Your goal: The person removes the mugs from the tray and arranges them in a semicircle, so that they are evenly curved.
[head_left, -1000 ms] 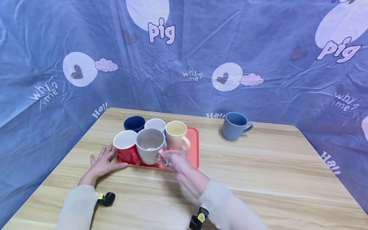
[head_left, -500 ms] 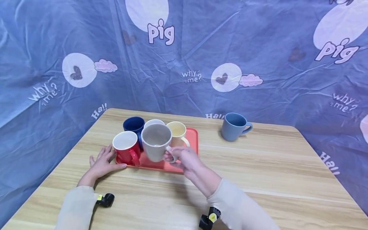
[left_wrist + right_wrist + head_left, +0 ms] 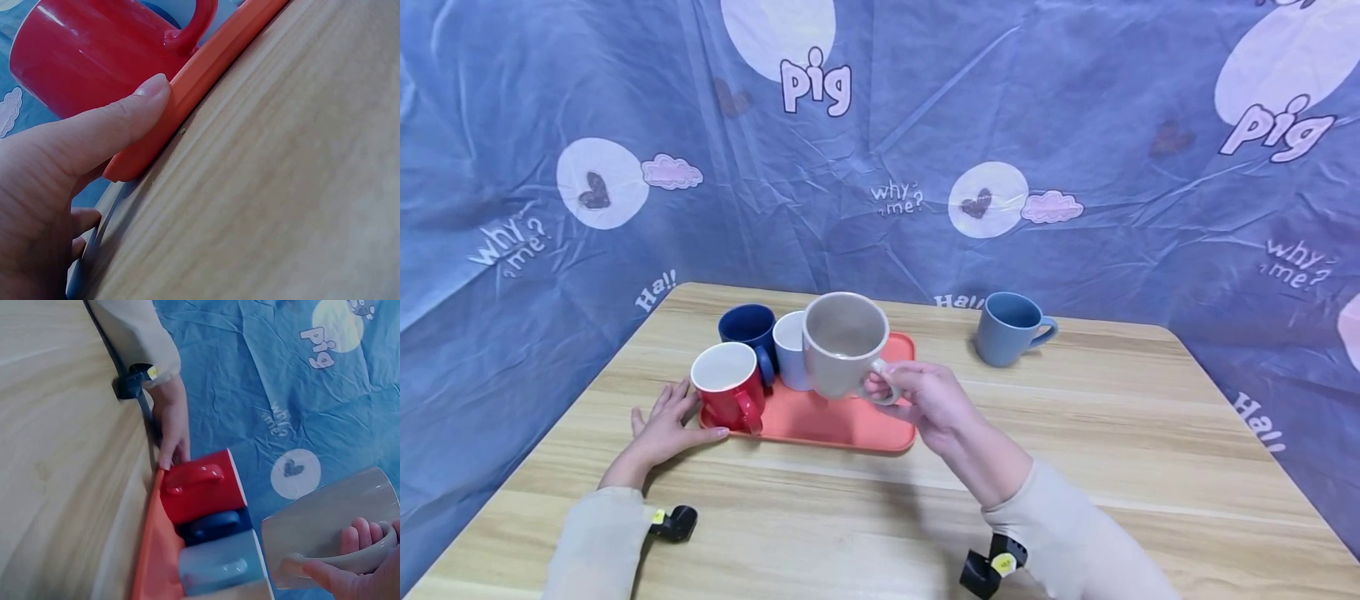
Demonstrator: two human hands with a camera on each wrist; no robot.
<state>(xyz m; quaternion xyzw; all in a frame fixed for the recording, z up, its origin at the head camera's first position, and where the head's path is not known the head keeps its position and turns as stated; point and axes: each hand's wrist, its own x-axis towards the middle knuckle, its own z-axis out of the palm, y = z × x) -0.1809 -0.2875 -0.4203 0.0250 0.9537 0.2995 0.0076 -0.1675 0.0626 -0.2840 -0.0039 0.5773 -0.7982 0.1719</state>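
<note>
Clock read from the person's seat, 12 at the far side. Hands well apart from each other.

Right hand: fingers and thumb clamped on the handle of a grey, smooth ceramic-looking mug, handle toward 4 o'clock. Mug held in the air above a coral-red rectangular tray with a low rim, right of its centre; its mouth tips toward the person in the head view. Shadow falls on the tray below.

Left hand: at the tray's 8 o'clock corner, thumb against the rim, other fingers spread along the left side, not wrapped round any mug.

On the tray: a glossy red mug with white interior, 9 o'clock, handle to 5; a dark navy-blue mug, 10 o'clock, just behind the red one; a pale blue mug with white interior, 11 o'clock, partly covered by the grey mug. A beige rim shows beside the pale blue mug in the right wrist view, the rest cut off.

A blue-grey mug stands upright on the wood-grain table, tray's 2 o'clock, handle to 3. Blue printed cloth behind.
</note>
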